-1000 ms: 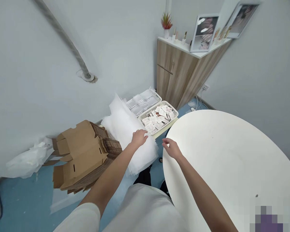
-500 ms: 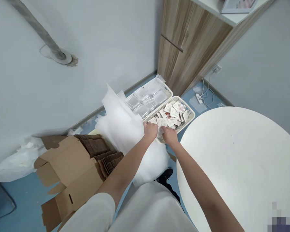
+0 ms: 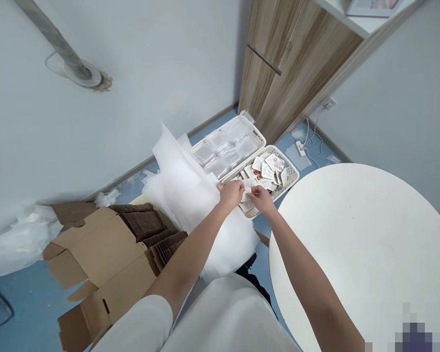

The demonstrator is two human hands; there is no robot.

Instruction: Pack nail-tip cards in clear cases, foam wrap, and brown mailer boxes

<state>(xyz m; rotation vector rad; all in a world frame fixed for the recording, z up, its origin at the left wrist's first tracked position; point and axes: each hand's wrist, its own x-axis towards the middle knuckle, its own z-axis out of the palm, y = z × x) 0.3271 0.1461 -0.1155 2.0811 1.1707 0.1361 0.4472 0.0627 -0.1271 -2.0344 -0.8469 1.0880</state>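
Pinching the white card by its edges, just right of frame centre, avoids bends: the right hand seems fingertip-clamped on it; the left hand's finger closure I cannot tell.

Noting blue floor. Directly on it: white plastic bag at eight o'clock; white power strip with cables at two o'clock. Cannot tell if set on floor or raised: card-filled basket at three o'clock.
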